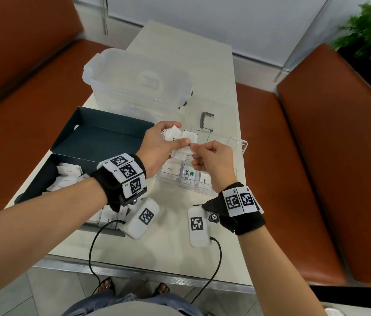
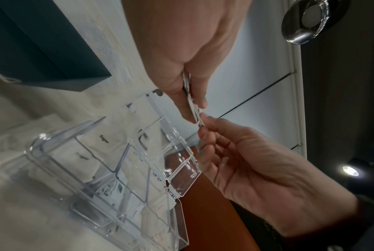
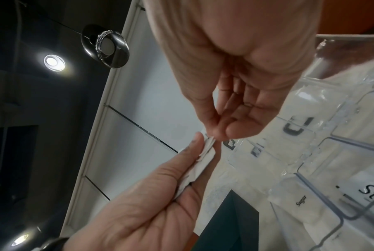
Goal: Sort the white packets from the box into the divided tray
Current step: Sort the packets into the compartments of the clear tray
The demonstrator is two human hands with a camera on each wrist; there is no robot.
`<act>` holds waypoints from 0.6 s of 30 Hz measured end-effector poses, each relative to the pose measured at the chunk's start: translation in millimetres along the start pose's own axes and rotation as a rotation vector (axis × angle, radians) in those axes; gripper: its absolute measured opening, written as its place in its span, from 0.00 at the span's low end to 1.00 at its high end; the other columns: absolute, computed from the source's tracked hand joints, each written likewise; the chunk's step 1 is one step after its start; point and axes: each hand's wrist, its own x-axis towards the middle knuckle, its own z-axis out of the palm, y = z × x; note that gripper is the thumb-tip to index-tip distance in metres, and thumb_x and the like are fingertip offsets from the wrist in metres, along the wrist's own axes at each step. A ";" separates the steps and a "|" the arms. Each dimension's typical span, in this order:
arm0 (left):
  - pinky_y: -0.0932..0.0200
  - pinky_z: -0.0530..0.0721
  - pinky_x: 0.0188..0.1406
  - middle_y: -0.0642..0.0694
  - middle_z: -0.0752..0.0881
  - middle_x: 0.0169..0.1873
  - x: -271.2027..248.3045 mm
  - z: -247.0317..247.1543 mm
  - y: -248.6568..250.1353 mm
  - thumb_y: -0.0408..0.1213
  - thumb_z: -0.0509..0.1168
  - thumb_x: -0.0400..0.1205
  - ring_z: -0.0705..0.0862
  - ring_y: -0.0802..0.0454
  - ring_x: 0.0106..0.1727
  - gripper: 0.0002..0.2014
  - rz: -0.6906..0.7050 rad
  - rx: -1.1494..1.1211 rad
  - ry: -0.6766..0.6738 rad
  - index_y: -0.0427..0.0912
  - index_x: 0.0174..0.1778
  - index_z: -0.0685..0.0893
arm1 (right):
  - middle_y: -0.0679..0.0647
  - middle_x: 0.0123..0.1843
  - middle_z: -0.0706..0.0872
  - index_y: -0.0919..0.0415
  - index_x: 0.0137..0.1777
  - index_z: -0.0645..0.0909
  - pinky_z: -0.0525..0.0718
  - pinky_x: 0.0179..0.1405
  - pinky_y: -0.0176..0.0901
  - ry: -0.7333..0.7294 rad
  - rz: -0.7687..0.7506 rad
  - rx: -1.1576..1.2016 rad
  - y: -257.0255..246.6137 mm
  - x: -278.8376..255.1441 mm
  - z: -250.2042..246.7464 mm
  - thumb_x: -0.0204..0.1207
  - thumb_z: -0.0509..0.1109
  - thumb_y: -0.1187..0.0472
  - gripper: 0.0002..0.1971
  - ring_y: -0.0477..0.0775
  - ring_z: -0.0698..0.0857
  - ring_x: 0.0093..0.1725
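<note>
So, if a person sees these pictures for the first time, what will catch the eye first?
First the two hands meeting above the table's middle: the left hand holds a fan of white packets, and the right hand pinches one packet's edge. Right under them stands the clear divided tray, with packets marked Sugar and Stevia already in its near compartments. On the left lies the open dark box, with more packets inside.
</note>
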 end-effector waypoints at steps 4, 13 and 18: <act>0.37 0.87 0.55 0.35 0.83 0.61 1.5 -0.8 -0.3 0.26 0.77 0.72 0.86 0.34 0.58 0.21 0.010 0.055 -0.015 0.41 0.60 0.83 | 0.55 0.43 0.88 0.57 0.52 0.82 0.84 0.33 0.38 -0.015 -0.087 -0.194 -5.5 6.8 -6.7 0.74 0.76 0.55 0.10 0.46 0.86 0.32; 0.42 0.90 0.48 0.30 0.84 0.59 4.7 8.7 1.5 0.29 0.76 0.74 0.90 0.36 0.51 0.18 0.009 0.086 -0.109 0.37 0.59 0.83 | 0.45 0.34 0.87 0.50 0.39 0.86 0.79 0.32 0.30 -0.085 -0.242 -0.355 -22.1 30.0 -36.2 0.73 0.77 0.60 0.04 0.39 0.81 0.29; 0.51 0.90 0.40 0.25 0.85 0.55 4.0 4.1 -0.7 0.24 0.73 0.75 0.90 0.38 0.51 0.18 -0.050 -0.051 -0.126 0.33 0.59 0.79 | 0.47 0.39 0.89 0.51 0.39 0.87 0.80 0.43 0.35 -0.007 -0.177 -0.471 -6.7 50.3 -70.4 0.73 0.76 0.58 0.03 0.40 0.82 0.36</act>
